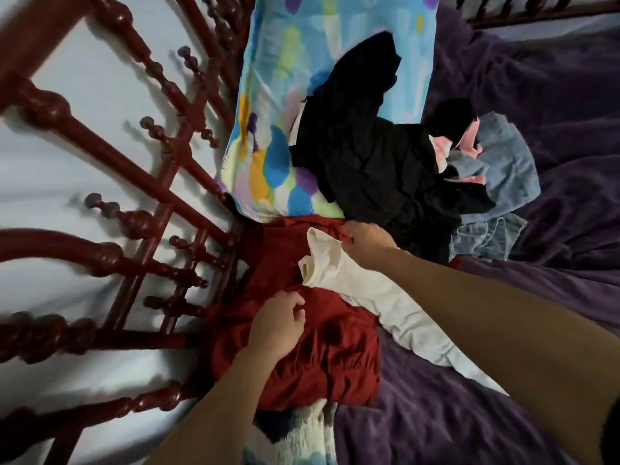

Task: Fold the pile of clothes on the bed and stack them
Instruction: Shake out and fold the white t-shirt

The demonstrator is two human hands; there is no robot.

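A crumpled red garment (322, 357) lies on the bed beside the headboard. My left hand (276, 325) grips a fold of it near its middle. My right hand (367, 243) pinches its far edge, next to a white garment (369, 290) that lies under my right forearm. Behind them is a loose pile: black clothes (369, 156), a pink piece (466, 146) and light blue denim (503, 169).
A colourful patterned pillow (285, 95) leans at the head of the bed, partly under the black clothes. The dark red turned-wood headboard (141, 223) runs along the left. A purple blanket (553, 280) covers the bed to the right. A blue-white fabric (295, 434) shows at the bottom.
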